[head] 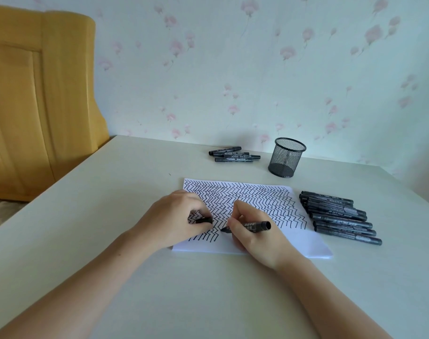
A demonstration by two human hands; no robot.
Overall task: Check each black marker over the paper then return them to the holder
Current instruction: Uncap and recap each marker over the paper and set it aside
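Black plastic marker (254, 226): light, rigid, slick; our right hand (251, 237) pinches its barrel, left hand (178, 217) clamps the black cap (204, 220).

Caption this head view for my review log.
Right hand tests a marker on zigzag-filled paper; left hand holds its cap.

A pale cream table (125, 192) with a smooth matte top fills the near part of the scene and reaches the far wall. The wall (233, 69) is covered with light bluish-white wallpaper that carries a scattered pattern of small pink flowers on thin stems. On the far left stands 1 piece of yellow-orange wooden furniture (37, 94) with a framed panel, and below it a small strip of floor (0, 207) is seen; the light is soft and even.
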